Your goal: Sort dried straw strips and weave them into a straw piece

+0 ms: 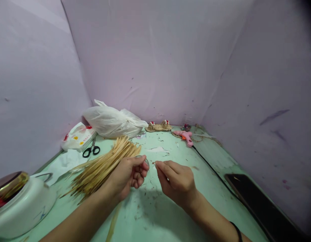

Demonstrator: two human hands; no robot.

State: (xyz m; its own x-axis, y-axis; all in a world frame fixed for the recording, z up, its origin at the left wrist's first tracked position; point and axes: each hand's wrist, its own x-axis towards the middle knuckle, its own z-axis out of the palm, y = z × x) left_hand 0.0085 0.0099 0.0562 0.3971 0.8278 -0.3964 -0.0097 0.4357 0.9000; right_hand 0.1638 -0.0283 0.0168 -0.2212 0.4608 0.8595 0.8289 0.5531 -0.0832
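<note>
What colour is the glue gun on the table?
The glue gun is pink, seen best in the head view.

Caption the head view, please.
Left hand and right hand meet over a green table beside dried strips and glue gun.

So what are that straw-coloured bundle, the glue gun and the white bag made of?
The bundle looks like dried plant strips, perhaps leaf or straw: tan, mostly matte, with ragged ends. The glue gun has what seems a hard plastic body, smooth and evenly pink. The white bag looks like thin plastic film, soft-sheened, slightly see-through and crinkled where it gathers.
</note>
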